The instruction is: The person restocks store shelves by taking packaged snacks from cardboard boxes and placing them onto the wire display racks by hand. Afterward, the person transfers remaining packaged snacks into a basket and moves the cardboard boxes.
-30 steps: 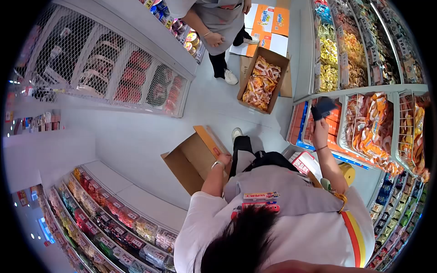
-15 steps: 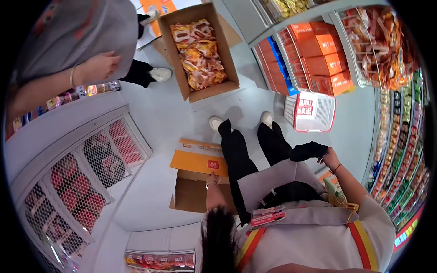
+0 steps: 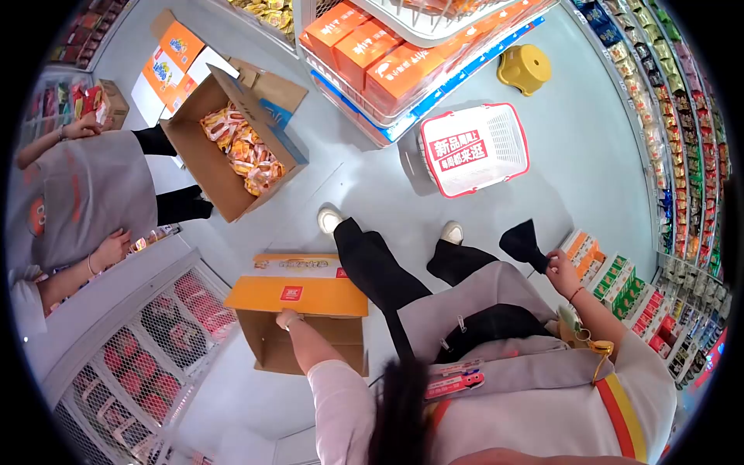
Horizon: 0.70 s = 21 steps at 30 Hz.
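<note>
My left hand [image 3: 289,318] grips the near edge of an open cardboard box [image 3: 310,350] with an orange flap [image 3: 325,296]. Its fingers are partly hidden by the flap. The box looks hollow, with its brown inside facing up toward me. Out to the right, my right hand [image 3: 561,270] is closed on a limp black cloth item [image 3: 522,243], whose exact kind I cannot make out. A name badge [image 3: 457,382] and a hanging keychain [image 3: 601,350] are on my apron.
A larger carton [image 3: 184,155] of packaged snacks stands ahead left, beside another person in a grey apron [image 3: 101,186]. A white-and-red basket [image 3: 496,167] and a yellow stool [image 3: 525,68] are on the floor. Snack shelves [image 3: 682,139] line the right; a mesh-fronted rack [image 3: 147,353] stands left.
The view has turned and shifted. My left hand and the orange-flapped box have moved left and away from my legs. The black cloth stays in my right hand; the yellow stool is now visible.
</note>
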Each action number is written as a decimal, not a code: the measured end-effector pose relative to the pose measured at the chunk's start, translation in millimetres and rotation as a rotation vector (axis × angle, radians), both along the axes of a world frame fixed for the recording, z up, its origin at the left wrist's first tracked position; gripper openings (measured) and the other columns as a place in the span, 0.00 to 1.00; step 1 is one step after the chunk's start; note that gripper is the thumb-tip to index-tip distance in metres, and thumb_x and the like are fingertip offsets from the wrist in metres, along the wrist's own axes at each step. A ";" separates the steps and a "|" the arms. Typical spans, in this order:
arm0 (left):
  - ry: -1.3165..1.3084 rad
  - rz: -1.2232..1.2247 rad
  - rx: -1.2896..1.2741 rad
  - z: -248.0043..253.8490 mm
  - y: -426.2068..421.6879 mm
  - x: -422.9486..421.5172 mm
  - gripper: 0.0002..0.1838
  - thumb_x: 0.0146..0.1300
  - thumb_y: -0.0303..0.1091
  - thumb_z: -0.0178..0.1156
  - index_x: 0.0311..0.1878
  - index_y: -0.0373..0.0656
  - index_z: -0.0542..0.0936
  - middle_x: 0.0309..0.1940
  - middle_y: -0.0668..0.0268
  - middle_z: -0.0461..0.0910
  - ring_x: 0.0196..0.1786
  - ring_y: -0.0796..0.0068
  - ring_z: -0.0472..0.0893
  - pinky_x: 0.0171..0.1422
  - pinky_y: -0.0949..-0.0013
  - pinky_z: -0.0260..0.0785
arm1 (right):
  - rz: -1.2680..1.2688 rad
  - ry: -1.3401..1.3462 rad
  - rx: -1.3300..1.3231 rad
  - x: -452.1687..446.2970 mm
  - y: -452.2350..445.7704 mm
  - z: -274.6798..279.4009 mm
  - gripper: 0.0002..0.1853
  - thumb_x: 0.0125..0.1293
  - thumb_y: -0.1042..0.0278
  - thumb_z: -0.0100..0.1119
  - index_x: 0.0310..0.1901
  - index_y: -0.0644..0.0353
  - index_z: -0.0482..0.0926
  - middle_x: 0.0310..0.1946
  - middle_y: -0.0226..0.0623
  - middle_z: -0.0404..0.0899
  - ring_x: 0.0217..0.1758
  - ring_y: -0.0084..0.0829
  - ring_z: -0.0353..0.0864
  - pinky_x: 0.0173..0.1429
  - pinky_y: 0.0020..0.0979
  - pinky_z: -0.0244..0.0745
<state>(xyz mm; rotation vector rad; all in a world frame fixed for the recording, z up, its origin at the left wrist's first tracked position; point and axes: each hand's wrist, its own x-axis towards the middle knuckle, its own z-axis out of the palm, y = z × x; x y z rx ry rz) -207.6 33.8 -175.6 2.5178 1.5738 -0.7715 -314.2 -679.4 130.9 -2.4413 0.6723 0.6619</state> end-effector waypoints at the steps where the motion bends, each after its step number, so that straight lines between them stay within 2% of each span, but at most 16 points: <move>1: -0.191 0.105 -0.033 -1.8 6.5 7.1 0.13 0.65 0.32 0.52 0.51 0.44 0.76 0.44 0.53 0.80 0.37 0.66 0.80 0.39 0.66 0.75 | 0.015 -0.005 0.012 -14.5 -16.5 -2.0 0.05 0.52 0.72 0.59 0.25 0.65 0.79 0.42 0.44 0.74 0.42 0.46 0.77 0.48 0.37 0.73; 2: -0.481 0.259 -0.157 -4.0 12.1 9.7 0.12 0.65 0.31 0.52 0.51 0.44 0.76 0.44 0.52 0.80 0.36 0.67 0.80 0.38 0.66 0.75 | 0.028 0.047 0.011 -28.6 -30.5 -0.3 0.05 0.53 0.72 0.60 0.26 0.65 0.80 0.43 0.44 0.74 0.43 0.46 0.77 0.48 0.37 0.73; 3: -1.113 0.573 -0.418 -4.3 1.4 20.6 0.13 0.68 0.29 0.47 0.55 0.44 0.71 0.49 0.49 0.77 0.40 0.63 0.81 0.41 0.65 0.75 | 0.041 0.100 0.011 -37.2 -41.9 1.2 0.05 0.53 0.71 0.61 0.28 0.64 0.81 0.44 0.44 0.74 0.44 0.46 0.76 0.48 0.36 0.73; 4: -1.321 0.636 -0.632 6.5 1.0 26.3 0.16 0.69 0.30 0.46 0.59 0.45 0.64 0.52 0.49 0.75 0.46 0.57 0.80 0.47 0.63 0.75 | 0.089 0.118 0.016 -43.1 -53.2 1.3 0.06 0.56 0.70 0.61 0.31 0.63 0.82 0.48 0.44 0.73 0.44 0.43 0.77 0.48 0.36 0.72; 5: -1.293 0.560 -0.784 36.5 -18.6 43.1 0.20 0.70 0.31 0.46 0.63 0.45 0.59 0.54 0.49 0.73 0.54 0.57 0.77 0.55 0.61 0.71 | 0.107 0.125 0.025 -45.1 -59.5 -1.9 0.06 0.56 0.70 0.61 0.31 0.63 0.82 0.48 0.44 0.73 0.44 0.43 0.77 0.48 0.36 0.72; 7: -1.005 0.272 -0.866 65.8 -50.3 45.5 0.22 0.69 0.32 0.48 0.64 0.41 0.60 0.57 0.49 0.71 0.59 0.58 0.73 0.60 0.60 0.67 | 0.022 0.049 0.065 -44.8 -71.8 -2.5 0.07 0.58 0.69 0.61 0.33 0.65 0.81 0.50 0.42 0.73 0.45 0.38 0.77 0.45 0.36 0.74; 8: -0.865 0.081 -0.827 54.4 -51.8 21.7 0.25 0.67 0.36 0.52 0.65 0.40 0.59 0.58 0.49 0.70 0.61 0.58 0.71 0.62 0.60 0.65 | 0.178 -0.037 -0.005 -38.6 -74.2 -2.1 0.07 0.60 0.70 0.59 0.35 0.66 0.81 0.54 0.42 0.71 0.49 0.35 0.75 0.50 0.35 0.72; 9: -0.726 -0.103 -0.783 38.4 -52.3 1.3 0.30 0.65 0.40 0.55 0.66 0.39 0.59 0.60 0.49 0.69 0.63 0.59 0.69 0.64 0.61 0.63 | 0.204 -0.042 0.004 -27.9 -75.3 -2.1 0.07 0.60 0.70 0.59 0.35 0.66 0.81 0.54 0.42 0.71 0.49 0.35 0.75 0.50 0.35 0.72; 11: -0.294 -0.300 -0.630 47.4 -81.2 -47.2 0.40 0.56 0.49 0.64 0.66 0.39 0.60 0.60 0.50 0.69 0.64 0.56 0.69 0.66 0.62 0.62 | 0.162 -0.162 0.237 -5.9 -67.5 2.2 0.09 0.63 0.71 0.54 0.41 0.65 0.80 0.55 0.41 0.71 0.53 0.32 0.73 0.55 0.30 0.69; 12: -0.098 -0.409 -0.609 63.0 -99.9 -59.2 0.43 0.52 0.51 0.66 0.66 0.40 0.61 0.60 0.51 0.69 0.64 0.55 0.68 0.66 0.61 0.61 | -0.015 -0.146 0.382 8.1 -50.5 8.8 0.11 0.67 0.70 0.47 0.43 0.67 0.77 0.50 0.39 0.76 0.52 0.29 0.74 0.58 0.27 0.65; 13: 0.100 -0.516 -0.587 77.1 -116.0 -66.9 0.45 0.49 0.53 0.68 0.66 0.41 0.61 0.60 0.51 0.69 0.65 0.55 0.67 0.67 0.60 0.60 | -0.181 -0.087 0.557 21.0 -37.8 14.1 0.12 0.69 0.69 0.43 0.38 0.67 0.75 0.36 0.38 0.80 0.40 0.26 0.77 0.50 0.25 0.69; 15: 0.019 -0.606 -0.391 66.1 -136.0 -93.0 0.40 0.49 0.53 0.67 0.62 0.42 0.67 0.57 0.52 0.72 0.65 0.56 0.66 0.66 0.60 0.62 | -0.361 0.017 0.667 35.8 -24.8 20.6 0.13 0.70 0.67 0.43 0.29 0.63 0.71 0.21 0.36 0.77 0.23 0.23 0.73 0.35 0.22 0.69; 16: 0.020 -0.585 -0.383 59.4 -141.4 -97.2 0.40 0.49 0.53 0.67 0.62 0.42 0.67 0.57 0.52 0.72 0.65 0.56 0.66 0.66 0.60 0.62 | -0.394 -0.026 0.686 33.4 -19.8 14.0 0.14 0.70 0.66 0.44 0.25 0.60 0.68 0.14 0.32 0.72 0.14 0.19 0.66 0.22 0.21 0.61; 17: 0.136 -0.509 -0.290 57.4 -149.1 -87.7 0.38 0.50 0.53 0.66 0.61 0.44 0.68 0.58 0.54 0.72 0.65 0.57 0.66 0.65 0.60 0.63 | -0.383 0.030 0.640 37.9 -12.5 16.0 0.16 0.70 0.66 0.44 0.22 0.58 0.65 0.13 0.30 0.69 0.14 0.18 0.66 0.19 0.20 0.58; 19: 0.257 -0.425 -0.204 53.4 -154.2 -67.5 0.36 0.50 0.53 0.65 0.60 0.45 0.69 0.58 0.55 0.71 0.65 0.59 0.66 0.64 0.60 0.64 | -0.334 0.111 0.632 35.8 -8.9 9.7 0.16 0.69 0.65 0.47 0.22 0.57 0.67 0.14 0.24 0.67 0.14 0.15 0.64 0.21 0.20 0.60; 21: 0.357 -0.599 -0.262 44.1 -156.3 -45.6 0.37 0.51 0.54 0.65 0.62 0.46 0.67 0.62 0.58 0.68 0.65 0.58 0.67 0.65 0.59 0.62 | -0.240 0.148 0.606 31.6 -3.6 -1.7 0.17 0.69 0.65 0.48 0.21 0.57 0.67 0.14 0.23 0.65 0.15 0.14 0.63 0.21 0.20 0.59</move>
